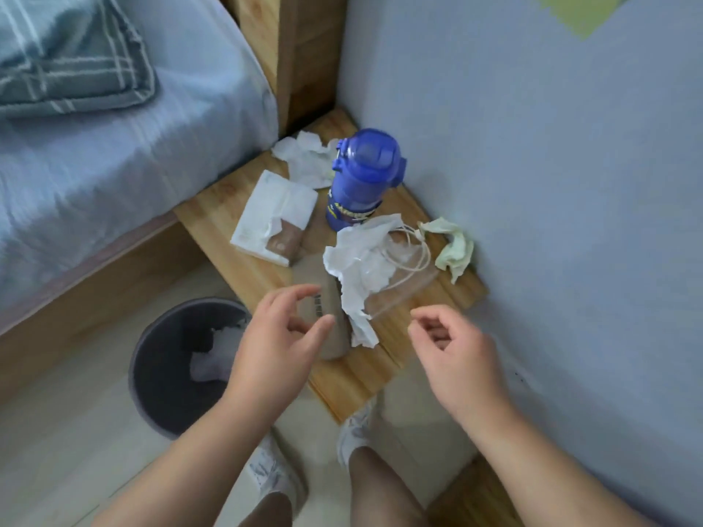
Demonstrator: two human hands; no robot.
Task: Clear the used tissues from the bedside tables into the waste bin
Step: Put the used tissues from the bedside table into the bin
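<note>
Wooden bedside table [353, 378] in a corner, btwn a bed w/ blue sheet [114, 157] and a grey-blue wall. Left hand [274, 344] and right hand [456, 355] hover over its near edge, both empty, fingers loosely curled and apart, gripping nothing.

Tissues on the table, 3 crumpled: white one at the back [304, 154], big white one in the middle [357, 268], pale green one by the wall [454, 247]. Also 1 flat tissue pack [274, 218], 1 blue bottle [361, 176], 1 looped white cord under clear plastic [409, 252], 1 tan case [327, 310].

Round dark waste bin [182, 367] sits on the floor, left of the table, w/ 1 white wad already inside.

Risk, prob.: the middle tissue lies over the cord, so grabbing it could drag the cord along; reaching back could tip the bottle.
</note>
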